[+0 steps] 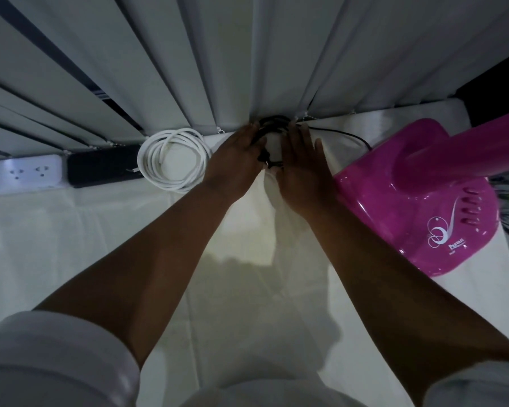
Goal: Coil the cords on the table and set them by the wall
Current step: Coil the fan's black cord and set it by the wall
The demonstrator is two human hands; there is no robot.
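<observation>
Black cord (272,124), coiled, sits at the far edge of the table (71,245), right against the vertical blinds (188,69). It lies between the two hands, mostly hidden by them. Left hand (237,160) is on the coil's left side, fingers reaching along and over the loops, lightly bent; whether they actually grip it, cannot tell. Right hand (301,168) is on the coil's right side, fingers straight and together, flat against the cord's edge, nothing clasped. The plug end shows dark between the thumbs. A loose black strand trails right from the coil toward the pink fan base (417,207). White cord (174,158), already coiled, lies just left of the left hand, by the blinds. Beside it a black power strip (100,168), then a white power strip (21,174). White sleeves rolled up on both arms.
</observation>
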